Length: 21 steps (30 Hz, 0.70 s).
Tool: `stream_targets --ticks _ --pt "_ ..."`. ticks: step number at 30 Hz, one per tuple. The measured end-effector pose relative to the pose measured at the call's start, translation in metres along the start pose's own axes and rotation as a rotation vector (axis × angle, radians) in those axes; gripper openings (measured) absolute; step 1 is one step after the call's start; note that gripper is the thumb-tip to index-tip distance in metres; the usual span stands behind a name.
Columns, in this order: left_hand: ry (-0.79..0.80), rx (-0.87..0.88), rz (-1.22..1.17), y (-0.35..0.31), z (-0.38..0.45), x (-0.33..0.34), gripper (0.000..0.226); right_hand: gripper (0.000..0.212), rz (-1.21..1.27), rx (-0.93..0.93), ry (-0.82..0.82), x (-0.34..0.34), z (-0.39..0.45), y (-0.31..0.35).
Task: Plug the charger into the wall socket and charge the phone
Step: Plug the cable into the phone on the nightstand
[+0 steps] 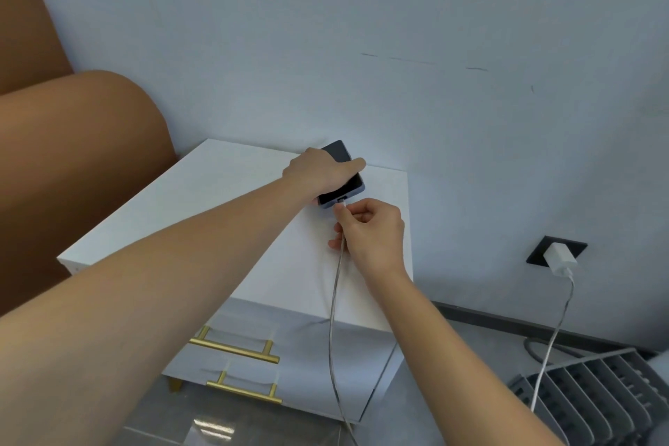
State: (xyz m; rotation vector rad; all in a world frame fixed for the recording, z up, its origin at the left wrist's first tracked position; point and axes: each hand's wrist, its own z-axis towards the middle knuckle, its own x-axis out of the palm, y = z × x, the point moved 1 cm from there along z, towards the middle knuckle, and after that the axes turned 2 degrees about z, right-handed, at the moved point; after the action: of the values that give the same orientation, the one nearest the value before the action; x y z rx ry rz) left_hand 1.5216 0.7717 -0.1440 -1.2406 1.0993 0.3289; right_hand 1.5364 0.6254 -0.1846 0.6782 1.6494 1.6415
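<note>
A dark phone [340,156] in a blue case lies on the white nightstand [224,199] near the wall. My left hand [322,170] grips it across the middle, covering most of the screen. My right hand [373,232] pinches the white cable [335,300] just behind its plug, which sits at the phone's near end port. The cable hangs down over the nightstand's front edge. A white charger [559,257] is plugged into the black wall socket [543,246] at the right, with its cord trailing to the floor.
A brown padded headboard [72,156] rises at the left. The nightstand has two drawers with gold handles [235,348]. A grey slatted rack [597,395] lies on the floor at the lower right, below the socket.
</note>
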Motion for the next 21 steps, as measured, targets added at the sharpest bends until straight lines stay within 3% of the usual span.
stream_targets --ticks 5,9,12,21 --pt "-0.049 0.016 0.041 0.002 -0.002 0.000 0.066 0.019 -0.027 -0.010 -0.012 0.000 0.000 -0.001" --pt "-0.159 0.031 0.130 0.001 -0.007 -0.001 0.087 0.018 -0.041 -0.002 -0.008 0.001 0.000 -0.001" --pt "-0.215 0.082 0.136 -0.002 -0.010 0.001 0.090 0.019 -0.043 -0.008 -0.004 0.000 0.000 -0.001" --pt "-0.211 0.073 0.099 -0.006 -0.011 -0.004 0.093 0.018 -0.011 0.001 -0.021 0.001 0.001 -0.002"
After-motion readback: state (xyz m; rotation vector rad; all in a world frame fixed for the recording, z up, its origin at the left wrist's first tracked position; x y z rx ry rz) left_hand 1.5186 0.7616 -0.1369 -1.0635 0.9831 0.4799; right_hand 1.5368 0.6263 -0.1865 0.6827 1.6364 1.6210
